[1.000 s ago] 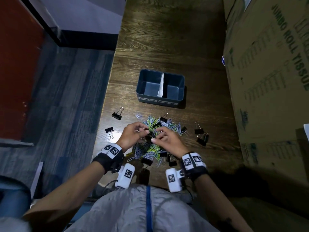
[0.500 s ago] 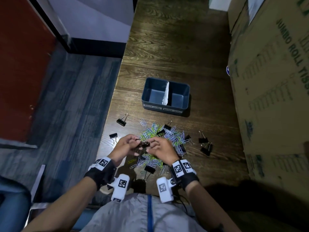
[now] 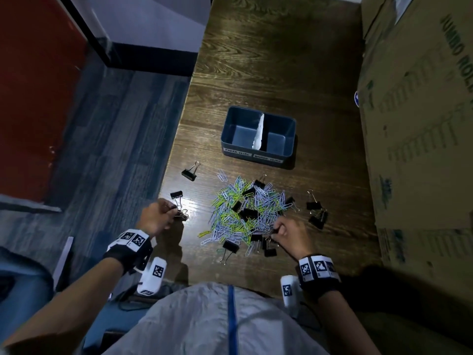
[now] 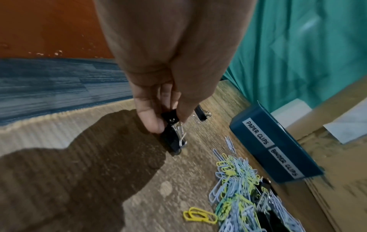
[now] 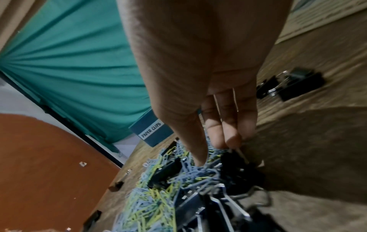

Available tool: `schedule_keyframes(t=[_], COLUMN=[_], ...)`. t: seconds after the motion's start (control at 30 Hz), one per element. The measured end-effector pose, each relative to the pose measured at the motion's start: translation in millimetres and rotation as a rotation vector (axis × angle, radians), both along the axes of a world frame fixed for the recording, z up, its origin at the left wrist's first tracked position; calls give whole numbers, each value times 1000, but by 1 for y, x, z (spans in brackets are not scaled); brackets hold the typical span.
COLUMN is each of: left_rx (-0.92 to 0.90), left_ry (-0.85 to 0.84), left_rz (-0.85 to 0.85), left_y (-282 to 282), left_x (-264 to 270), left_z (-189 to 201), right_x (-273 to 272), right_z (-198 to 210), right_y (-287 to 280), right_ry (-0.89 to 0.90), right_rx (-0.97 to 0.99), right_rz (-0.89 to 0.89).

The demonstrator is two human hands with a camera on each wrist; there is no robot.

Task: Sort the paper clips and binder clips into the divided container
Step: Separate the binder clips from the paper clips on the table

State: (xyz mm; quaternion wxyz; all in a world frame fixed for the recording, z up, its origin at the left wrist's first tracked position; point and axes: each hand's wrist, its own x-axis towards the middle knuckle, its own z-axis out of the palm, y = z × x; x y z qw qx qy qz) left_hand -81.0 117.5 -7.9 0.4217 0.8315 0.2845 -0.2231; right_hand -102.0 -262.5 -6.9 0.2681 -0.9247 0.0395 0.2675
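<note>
Moved: hands have parted from mid-pile.
Left hand [image 4: 158, 87]: pinches binder clips [image 4: 174, 135], set left to separate them.
Right hand [image 3: 288, 233]: curled at pile [image 3: 245, 211]; hold unclear.
Container [image 3: 258, 152]: empty, beyond pile.

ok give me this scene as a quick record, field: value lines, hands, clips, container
left hand: pinches black binder clips just above the table, left of the pile
right hand: fingers curled at the pile's near right edge; grip unclear
pile: blue and yellow-green paper clips mixed with black binder clips
container: blue, two compartments, both look empty
labels: PAPER CLIPS left, BINDER CLIPS right
stray binder clip: left of the pile
</note>
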Motion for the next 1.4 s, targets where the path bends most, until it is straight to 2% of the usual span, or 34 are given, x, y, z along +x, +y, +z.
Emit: schedule_keyframes(t=[0.07,0.13,0.2,0.4,0.57,0.7,0.87,1.0,1.23,1.3,1.4], left_rx=[117,392,500,243,351,355,237,259,143,28,-172], left_ry=[-12,-45,-127,-232,-289,-272,-223,-353,-587,-560,-423], left_rz=[-117,-373,-611,-1254,-1479,-1489,-1371,-1375,-1121,-1004,-819], left_y=[-8,-16,-28,-82,-118,-135,-150,-151,-133,-124,-111], left_x=[-4,-11,-21,-46,-49,-40,-36,-37,-28,-23,-14], left_z=[6,16,23,24,3,-3,-2,4,8,14,20], right_x=[-9,-18,-28,-37,-39,-37,-29,-24,-23,-22,-23], right_z=[-2,-2,-3,-10,-12,-15,-21,-24,-22,-19,-14], right_y=[-9,-15,-18,-7,5,5,9,11,6,0,-12], right_ry=[17,28,52,101,64,34,-16,-51,-63,-60,-79], right_rx=[-13,-26,-38,-52,-56,-49,-36,-32,30,63,132], right_rz=[0,-21,-38,-26,-60,-126,-260,-312,-366,-367,-381])
